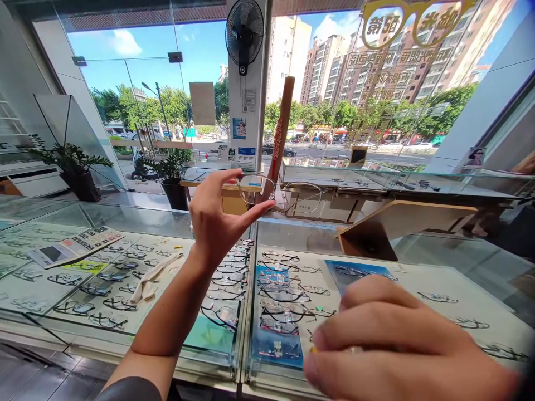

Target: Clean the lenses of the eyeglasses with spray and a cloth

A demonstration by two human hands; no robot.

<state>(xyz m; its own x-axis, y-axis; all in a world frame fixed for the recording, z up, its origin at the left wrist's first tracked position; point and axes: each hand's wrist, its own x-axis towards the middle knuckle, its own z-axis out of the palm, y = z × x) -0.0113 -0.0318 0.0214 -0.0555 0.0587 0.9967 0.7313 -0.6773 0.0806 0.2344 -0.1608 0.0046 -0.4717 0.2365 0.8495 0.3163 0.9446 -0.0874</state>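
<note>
Above a glass counter (pixel 301 236), the left hand (pixel 215 217) pinches glasses (pixel 292 196) at one side; they look light and easily bent, best held by their edges. The right hand (pixel 401 334) half-curls, contents unclear.

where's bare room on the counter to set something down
The glass top looks bare between left hand and wooden stand, and again between stand and right hand; spectacles apparently lie beneath. Crowded farther left: calculator, cloth.
</note>
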